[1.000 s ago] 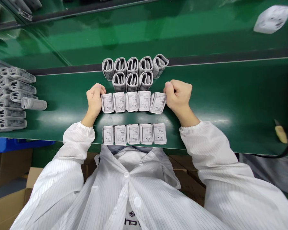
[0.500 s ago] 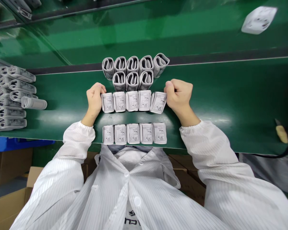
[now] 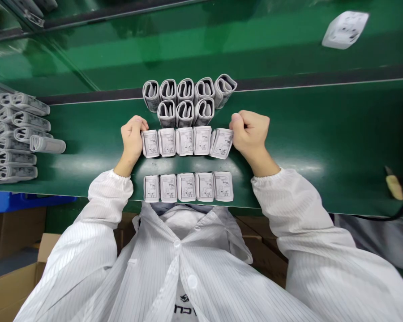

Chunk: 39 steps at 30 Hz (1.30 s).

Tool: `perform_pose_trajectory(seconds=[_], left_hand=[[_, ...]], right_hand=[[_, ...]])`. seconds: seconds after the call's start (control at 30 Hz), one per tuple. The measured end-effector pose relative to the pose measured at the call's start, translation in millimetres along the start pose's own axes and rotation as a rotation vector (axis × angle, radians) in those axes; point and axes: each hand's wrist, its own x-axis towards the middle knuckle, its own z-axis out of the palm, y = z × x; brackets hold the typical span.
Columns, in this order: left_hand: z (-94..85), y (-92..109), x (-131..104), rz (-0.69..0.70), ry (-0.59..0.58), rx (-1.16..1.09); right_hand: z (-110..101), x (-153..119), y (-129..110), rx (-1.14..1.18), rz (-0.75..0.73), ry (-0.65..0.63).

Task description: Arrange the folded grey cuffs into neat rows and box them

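A row of folded paper leaflets (image 3: 184, 141) with printed line drawings stands across the green work surface in front of me. My left hand (image 3: 133, 134) is closed at its left end, with the curled fingers against the end leaflet. At the other end my right hand (image 3: 250, 129) makes a fist, its thumb side touching the slightly tilted last leaflet (image 3: 221, 143). The row sits between both hands; the inner fingertips are hidden. Nearer to me runs a second row of folded leaflets (image 3: 188, 187). Beyond the hands, rolled-up leaflets (image 3: 185, 114) stand in two rows, their coiled edges showing.
More folded leaflets (image 3: 16, 138) are stacked at the far left. A white angular block (image 3: 345, 30) with dark marks lies on the green strip beyond the dark divider. A small yellow-handled blade (image 3: 394, 185) and a black cable (image 3: 396, 214) are at the right. An open carton (image 3: 13, 286) stands below left.
The white block at the upper right has shifted a little to the left. Both hands and the leaflet rows keep their places.
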Motion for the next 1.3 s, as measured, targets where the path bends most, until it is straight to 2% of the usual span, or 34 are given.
perform_pose_trajectory(seconds=[0.67,1.3], left_hand=[[-0.6,-6.2,0.5,0.012,-0.001,0.028],[-2.5,-7.3,3.7,0.011,-0.008,-0.002]], right_hand=[[-1.3,0.1,-1.1,-0.073,-0.025,-0.013],[4.3,1.0,2.2,-0.021,-0.043,0.034]])
